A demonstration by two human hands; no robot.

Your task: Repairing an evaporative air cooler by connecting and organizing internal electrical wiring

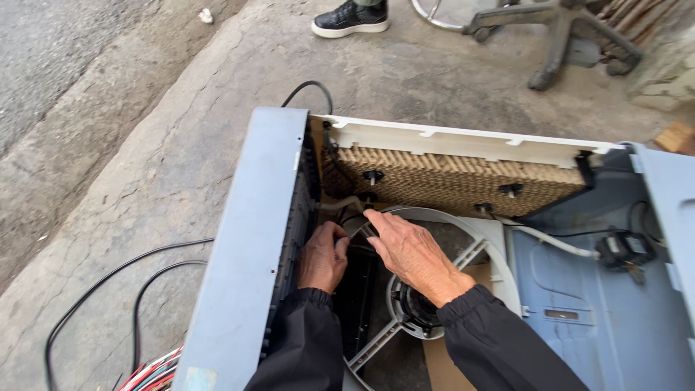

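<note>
both hands inside the open cooler cabinet

i see my left hand (322,257) and right hand (413,255) reaching down into an open grey cabinet (250,246) that lies on the concrete ground (181,145). the left hand sits just beside the cabinet's left wall, its fingers (338,241) curled narrow around something dark; i cannot tell from here whether it is a wire or a bracket. the right hand lies flat, fingers (376,221) stretched out and close together, tips touching a small grey part (364,230) near the rim of the round white fan frame (470,250). that part lies between the two hands, at the upper left of the fan frame.

behind the hands stands a brown honeycomb pad (449,181), tilted under a white top rail (463,141). a white hose (554,242) runs from the fan frame to a small pump (622,250) on the right of the cabinet floor. black cables (116,275) trail over the ground on the left, with a bundle of coloured wires (152,373) at the bottom edge. a black shoe (350,18) and a chair base (557,29) are well apart at the top.
</note>
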